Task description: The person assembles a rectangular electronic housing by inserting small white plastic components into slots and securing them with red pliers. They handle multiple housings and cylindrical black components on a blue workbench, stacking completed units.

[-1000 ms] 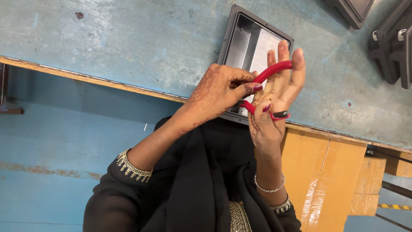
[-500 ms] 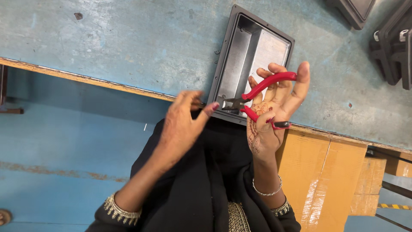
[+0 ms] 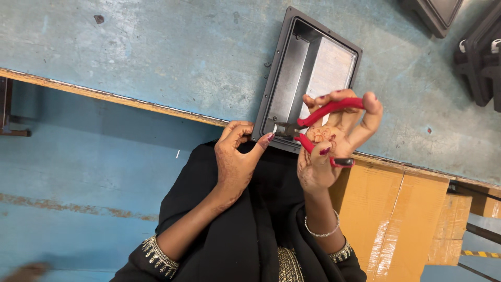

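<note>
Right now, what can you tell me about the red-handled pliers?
The pliers have two red handles, spread apart, and short dark metal jaws pointing left at the near edge of the grey metal tray. The right hand grips the handles. The left hand has its fingertips beside the jaws. Whether the jaws pinch anything is unclear.

The left hand has let go of the red-handled pliers it gripped a second ago and dropped toward seven o'clock, its thumb tip now at the near rim of the grey metal tray on the tabletop. The right hand alone now carries the pliers, handles spread wider between its fingers, the metal nose swung out toward nine o'clock over the tray's near corner. The left forearm has sunk lower.
</note>
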